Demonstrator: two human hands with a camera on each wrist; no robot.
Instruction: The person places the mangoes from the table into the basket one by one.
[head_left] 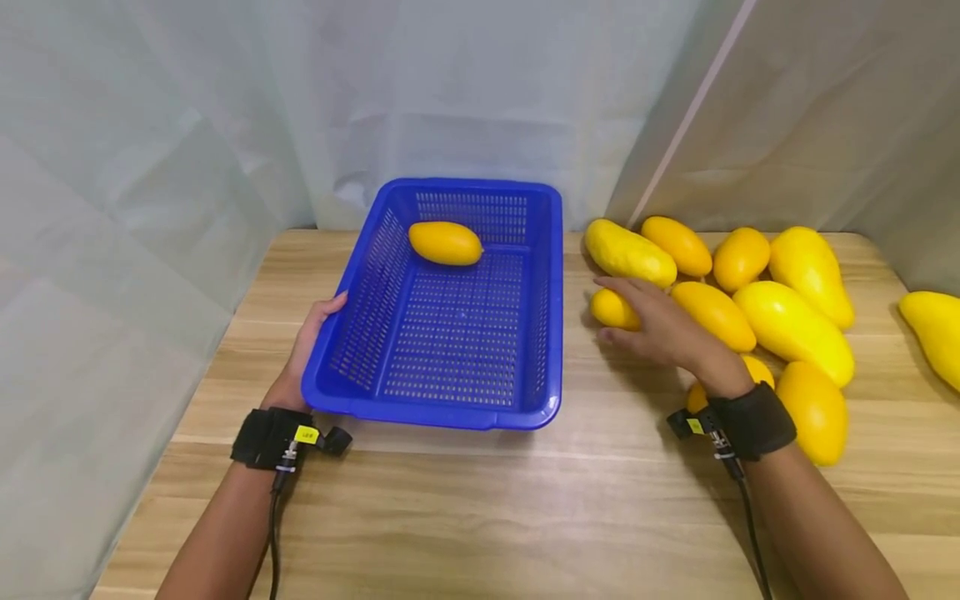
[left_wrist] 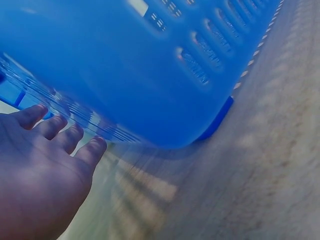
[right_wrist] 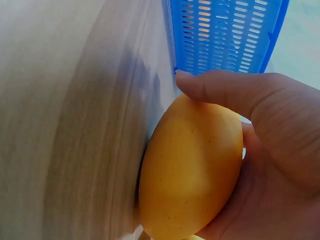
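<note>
Yellow tags [head_left: 306, 434] on both wristbands [head_left: 757, 421], print too small to read! Left hand [head_left: 303, 346] grips the side of the blue basket [head_left: 442, 414], fingers barely bent; right hand [head_left: 663, 325] curls its fingers round a mango [right_wrist: 190, 170] on the counter [head_left: 480, 517], another mango [head_left: 445, 242] inside the basket's far end.

The tabletop [head_left: 480, 517] has a pale wood look, its grain running from side to side. On it, left of the middle and toward the far edge, stands a blue basket [head_left: 431, 414]. To its right lies a loose cluster of yellow fruits [head_left: 795, 332], several touching; the one nearest the basket is an orange-yellow fruit [head_left: 615, 310]. Well apart, far right, a single yellow fruit [head_left: 933, 337] runs out of view.
</note>
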